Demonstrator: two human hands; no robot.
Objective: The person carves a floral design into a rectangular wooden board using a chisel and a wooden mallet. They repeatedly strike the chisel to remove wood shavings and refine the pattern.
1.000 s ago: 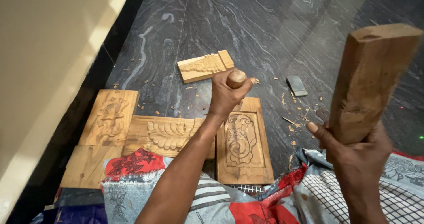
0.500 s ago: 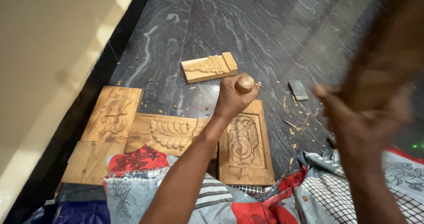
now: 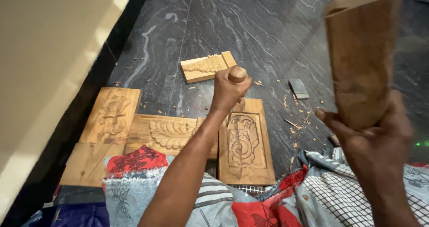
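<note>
My left hand [image 3: 227,92] grips a chisel by its rounded wooden handle [image 3: 237,74], held upright over the top end of a carved wooden panel [image 3: 245,142] with a floral relief. My right hand [image 3: 371,140] holds a thick wooden mallet block [image 3: 359,59], raised up at the right, well above the chisel. The chisel's blade is hidden behind my left hand.
More carved panels lie on the dark marble floor: a leaf-pattern panel [image 3: 165,133], a tall one [image 3: 111,115] at left, a plain board [image 3: 87,164], a small one [image 3: 206,67] farther off. A small flat metal piece [image 3: 298,88] and wood chips lie to the right. Patterned cloth [image 3: 313,195] covers my lap.
The mallet came down toward the chisel half a second ago, blurred, and is now raised again at the right. My left hand stays on the chisel at the panel's top.
</note>
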